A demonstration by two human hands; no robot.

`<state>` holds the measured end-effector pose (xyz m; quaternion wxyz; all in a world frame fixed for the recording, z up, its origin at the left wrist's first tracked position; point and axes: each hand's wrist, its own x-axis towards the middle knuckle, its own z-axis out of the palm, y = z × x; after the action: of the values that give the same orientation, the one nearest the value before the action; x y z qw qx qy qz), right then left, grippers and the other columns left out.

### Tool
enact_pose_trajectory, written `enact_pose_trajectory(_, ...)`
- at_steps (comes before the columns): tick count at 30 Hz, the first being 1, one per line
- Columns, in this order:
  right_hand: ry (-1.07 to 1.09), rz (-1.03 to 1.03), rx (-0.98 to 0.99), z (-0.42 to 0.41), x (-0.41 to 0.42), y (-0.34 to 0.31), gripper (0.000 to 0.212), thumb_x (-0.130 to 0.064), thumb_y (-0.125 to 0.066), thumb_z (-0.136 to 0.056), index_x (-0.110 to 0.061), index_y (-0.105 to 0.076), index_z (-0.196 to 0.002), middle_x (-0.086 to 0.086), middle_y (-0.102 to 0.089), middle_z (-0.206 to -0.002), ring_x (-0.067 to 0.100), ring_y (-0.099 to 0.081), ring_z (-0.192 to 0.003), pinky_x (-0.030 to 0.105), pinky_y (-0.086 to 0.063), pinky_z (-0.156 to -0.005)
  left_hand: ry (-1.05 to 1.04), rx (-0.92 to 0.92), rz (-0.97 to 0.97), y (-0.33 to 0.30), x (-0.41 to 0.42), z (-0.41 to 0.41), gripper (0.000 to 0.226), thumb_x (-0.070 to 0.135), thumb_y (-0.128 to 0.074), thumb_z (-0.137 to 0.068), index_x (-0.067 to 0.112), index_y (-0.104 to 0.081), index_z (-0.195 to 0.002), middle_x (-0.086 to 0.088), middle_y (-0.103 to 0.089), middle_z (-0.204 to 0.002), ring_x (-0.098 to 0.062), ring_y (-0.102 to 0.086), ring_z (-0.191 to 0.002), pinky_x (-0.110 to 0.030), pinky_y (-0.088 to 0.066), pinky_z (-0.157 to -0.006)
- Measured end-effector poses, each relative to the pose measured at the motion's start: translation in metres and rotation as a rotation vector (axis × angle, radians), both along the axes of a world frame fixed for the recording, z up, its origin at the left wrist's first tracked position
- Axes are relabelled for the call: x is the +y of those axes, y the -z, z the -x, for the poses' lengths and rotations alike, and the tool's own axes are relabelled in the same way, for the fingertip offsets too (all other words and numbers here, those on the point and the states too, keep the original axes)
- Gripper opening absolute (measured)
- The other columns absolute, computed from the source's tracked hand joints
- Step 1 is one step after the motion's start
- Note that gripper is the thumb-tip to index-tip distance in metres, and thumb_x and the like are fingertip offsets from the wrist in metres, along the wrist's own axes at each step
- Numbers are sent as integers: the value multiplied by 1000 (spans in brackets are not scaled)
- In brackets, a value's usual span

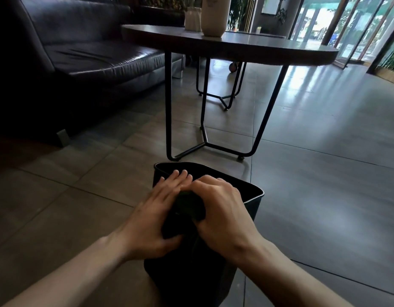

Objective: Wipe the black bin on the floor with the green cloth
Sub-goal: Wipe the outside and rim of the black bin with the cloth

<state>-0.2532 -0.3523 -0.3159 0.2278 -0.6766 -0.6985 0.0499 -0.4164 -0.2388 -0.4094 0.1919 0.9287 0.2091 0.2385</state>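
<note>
No text can be read anywhere. The pale bottle (215,15) on the desk (269,48) bears faint print. It is too blurred to make out.

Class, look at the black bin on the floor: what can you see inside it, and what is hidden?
Only a dark strip of the black bin's inner wall below the far rim shows. Both hands, left and right, and the green cloth cover the opening, so any contents stay hidden.

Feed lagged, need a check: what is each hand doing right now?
Left hand: open, fingers straight, resting on the black bin.
Right hand: closed, holding the green cloth.
</note>
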Motion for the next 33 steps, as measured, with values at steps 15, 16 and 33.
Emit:
enact_pose_trajectory(15,174,141,-136,7,-20,-26,38,-9,-63,-81,-21,-64,-116,0,-63,-114,26,-59,-105,32,-48,-80,108,-123,250,-1,-30,-39,101,51,-86,-73,63,-20,-149,44,-29,-151,18,-31,-144,-10,-41,-110)
enact_pose_trajectory(16,177,134,-129,8,-21,-24,38,-8,-63,-81,-21,-65,-117,0,-63,-114,26,-60,-104,31,-46,-79,104,-135,262,-2,-32,-38,100,49,-86,-73,66,-20,-147,48,-30,-148,22,-32,-140,-2,-39,-105)
enact_pose_trajectory(33,48,-89,301,11,-30,-22,58,6,-72,-70,-22,-74,-120,-6,-70,-116,14,-66,-109,31,-56,-92,-42,-287,508,-5,-57,-23,81,44,-79,-60,41,-45,-133,18,-61,-129,11,-59,-120,-8,-50,-92)
